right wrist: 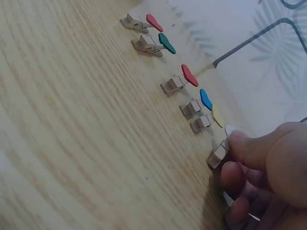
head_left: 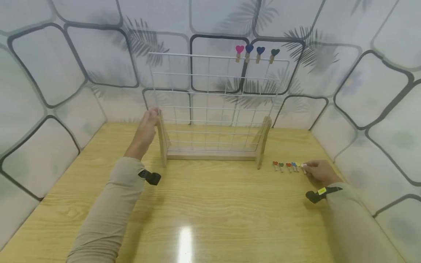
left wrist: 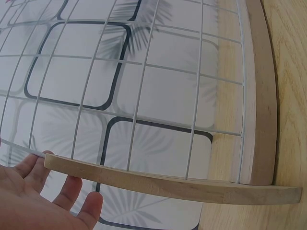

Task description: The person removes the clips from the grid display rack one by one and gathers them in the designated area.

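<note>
Right hand pinches white-heart clip, well right of rack. Left hand grips rack's left post.

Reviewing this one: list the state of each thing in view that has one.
Wire rack: standing on the table.
Four heart clips: clipped to the rack's top wire, right half.
Five loose clips: resting on the table in a row.
White-heart clip: pinched; whether lifted, unclear.
Right hand: pinching that clip.
Left hand: holding the rack's left side.
</note>
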`<state>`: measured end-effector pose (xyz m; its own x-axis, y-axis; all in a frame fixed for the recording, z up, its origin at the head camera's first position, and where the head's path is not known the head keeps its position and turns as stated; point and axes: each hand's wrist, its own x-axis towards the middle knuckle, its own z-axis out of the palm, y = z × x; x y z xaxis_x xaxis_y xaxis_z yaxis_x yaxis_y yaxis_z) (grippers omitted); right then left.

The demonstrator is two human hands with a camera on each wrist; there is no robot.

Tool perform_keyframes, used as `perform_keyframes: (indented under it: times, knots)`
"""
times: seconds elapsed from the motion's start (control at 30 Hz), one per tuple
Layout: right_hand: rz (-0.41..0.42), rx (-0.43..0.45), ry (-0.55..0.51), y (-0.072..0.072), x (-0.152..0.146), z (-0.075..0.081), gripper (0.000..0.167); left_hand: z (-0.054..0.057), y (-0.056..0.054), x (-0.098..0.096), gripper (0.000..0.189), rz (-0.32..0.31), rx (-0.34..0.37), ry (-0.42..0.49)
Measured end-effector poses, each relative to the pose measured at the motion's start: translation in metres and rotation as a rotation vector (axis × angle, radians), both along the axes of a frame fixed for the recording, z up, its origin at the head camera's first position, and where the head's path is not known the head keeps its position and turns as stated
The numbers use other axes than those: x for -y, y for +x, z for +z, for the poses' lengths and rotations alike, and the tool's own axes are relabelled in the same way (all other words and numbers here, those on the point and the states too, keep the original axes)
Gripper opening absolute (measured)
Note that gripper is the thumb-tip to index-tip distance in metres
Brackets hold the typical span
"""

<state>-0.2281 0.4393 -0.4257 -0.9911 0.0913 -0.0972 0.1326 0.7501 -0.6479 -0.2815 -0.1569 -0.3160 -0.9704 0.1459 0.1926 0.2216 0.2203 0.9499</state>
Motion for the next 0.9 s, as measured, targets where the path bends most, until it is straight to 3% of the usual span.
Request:
perform_keyframes:
  times: [0.27,0.47,0.6,0.73,0.9]
  knots:
    - [0.009,0.023,-0.014,-0.001,-0.002,-0.003,0.041,-0.004,0.000,0.002,0.066,0.000,0.014,-0.002]
    - [0.053,-0.020,0.170,-0.001,-0.006,0.007,0.045,-0.001,-0.001,0.001,0.065,0.000,-0.001,0.010]
    - [0.069,-0.034,0.115,-0.006,-0.007,0.014,0.048,0.000,-0.002,0.000,0.062,-0.004,0.018,0.008]
    - [0.064,-0.095,0.022,-0.013,0.002,0.031,0.050,0.000,-0.004,0.001,0.059,-0.005,0.029,0.011]
    - [0.078,-0.170,-0.010,-0.018,0.027,0.069,0.053,-0.001,-0.003,0.002,0.061,0.001,0.022,0.005]
